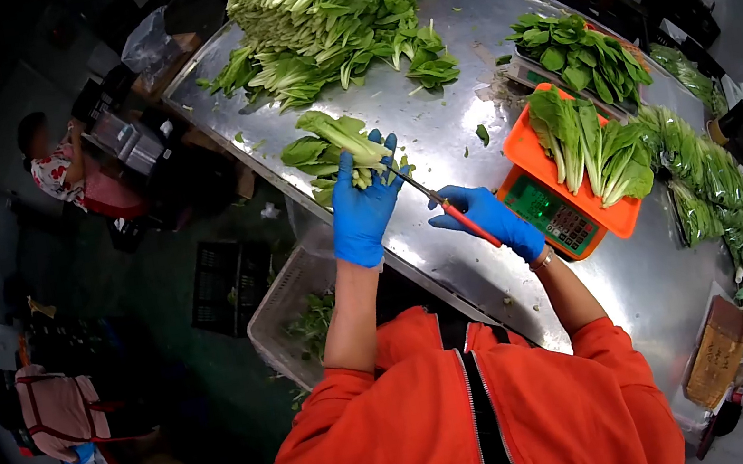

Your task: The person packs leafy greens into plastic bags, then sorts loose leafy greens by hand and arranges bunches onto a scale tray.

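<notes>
My left hand [364, 217], in a blue glove, is closed around a leafy green vegetable [333, 132] with pale stems, its leaves pointing up and left. In my blue-gloved right hand [497, 221] is a knife [470, 224] with a red handle and a narrow dark blade. The blade's tip reaches the stem end beside my left fingers; whether it touches the stems I cannot tell. Just right of the right hand stands an orange digital scale [584, 241]. Its orange tray [526, 143] carries several leafy greens [591, 146].
A big heap of greens [330, 17] covers the far end of the metal table [433, 131]. Another loaded scale with greens [584, 56] and bagged greens [719, 180] line the right. A plastic crate [275, 328] stands below the left edge. Other people [60, 173] are at left.
</notes>
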{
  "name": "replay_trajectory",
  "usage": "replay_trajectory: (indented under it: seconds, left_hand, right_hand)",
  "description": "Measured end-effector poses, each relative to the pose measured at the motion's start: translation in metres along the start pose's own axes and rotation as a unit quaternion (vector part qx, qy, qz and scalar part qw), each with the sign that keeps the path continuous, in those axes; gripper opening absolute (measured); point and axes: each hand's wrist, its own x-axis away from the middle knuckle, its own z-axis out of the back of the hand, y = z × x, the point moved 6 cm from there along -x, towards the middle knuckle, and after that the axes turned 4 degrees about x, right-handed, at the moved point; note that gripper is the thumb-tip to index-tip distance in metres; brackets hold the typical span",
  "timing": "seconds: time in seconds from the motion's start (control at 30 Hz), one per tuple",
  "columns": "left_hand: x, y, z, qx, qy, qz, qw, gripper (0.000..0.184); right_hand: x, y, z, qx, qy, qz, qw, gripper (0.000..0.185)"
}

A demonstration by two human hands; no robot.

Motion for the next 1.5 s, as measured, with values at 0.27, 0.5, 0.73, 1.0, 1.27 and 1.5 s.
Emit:
replay_trajectory:
  seconds: [0.27,0.5,0.73,1.0,1.27,1.5]
  left_hand:
    - [-0.006,-0.015,-0.002,-0.088,0.011,0.050,0.995,0.040]
    - [-0.009,-0.028,0.004,-0.102,0.030,0.094,0.990,0.039]
    - [-0.014,-0.030,0.008,-0.115,0.033,0.094,0.988,0.039]
    - [-0.015,-0.026,0.009,-0.135,0.072,0.046,0.987,0.037]
    - [-0.021,-0.039,0.025,-0.246,0.038,0.033,0.968,0.041]
    - [-0.037,-0.118,0.007,-0.448,-0.045,0.068,0.891,0.036]
  right_hand:
    - [0.001,-0.004,0.019,-0.045,-0.077,0.021,0.996,0.032]
    - [0.006,-0.010,0.026,-0.055,-0.102,0.004,0.993,0.028]
    - [0.013,0.014,0.023,-0.066,-0.092,-0.014,0.993,0.023]
    - [0.044,0.030,0.030,0.205,-0.012,-0.009,0.979,0.040]
    - [0.160,0.129,0.013,0.307,0.059,-0.110,0.943,0.021]
    - [0.223,0.139,0.017,0.340,0.022,-0.299,0.891,0.028]
